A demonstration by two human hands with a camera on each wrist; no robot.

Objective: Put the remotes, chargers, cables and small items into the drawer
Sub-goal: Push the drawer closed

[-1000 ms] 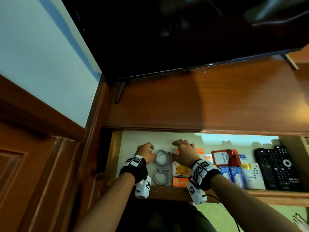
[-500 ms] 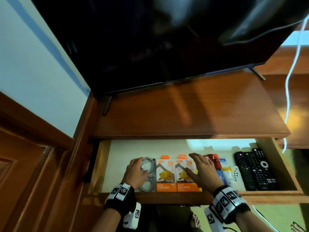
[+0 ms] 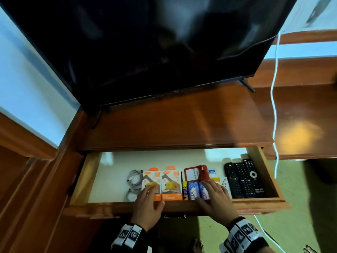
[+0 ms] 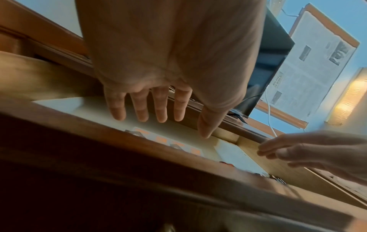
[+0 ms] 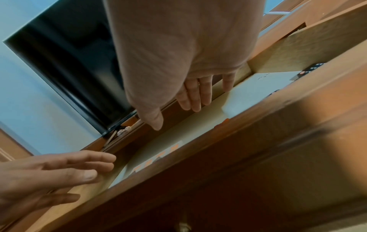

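The wooden drawer [image 3: 255, 205] stands pulled out below the TV shelf. Inside lie grey coiled cables [image 3: 134, 178], two orange charger boxes [image 3: 171, 183], a red tag holder [image 3: 196, 173], blue packets [image 3: 194, 190] and black remotes [image 3: 244, 178]. My left hand [image 3: 149, 201] hovers with straight fingers over the front rail and the left charger box. My right hand [image 3: 215, 196] lies flat above the blue packets. In both wrist views the fingers [image 4: 139, 108] [image 5: 193, 95] are spread and hold nothing.
A large black TV [image 3: 145, 48] stands on the wooden shelf [image 3: 173, 125] directly above the drawer. A white cable [image 3: 273, 106] hangs down at the right. Wooden panelling [image 3: 27, 189] closes off the left. Green floor [image 3: 300, 198] shows below right.
Both hands have drawn back from the drawer's inside toward its front rail. The left hand left the grey cables and the right hand left the charger boxes. The head view shifted right.
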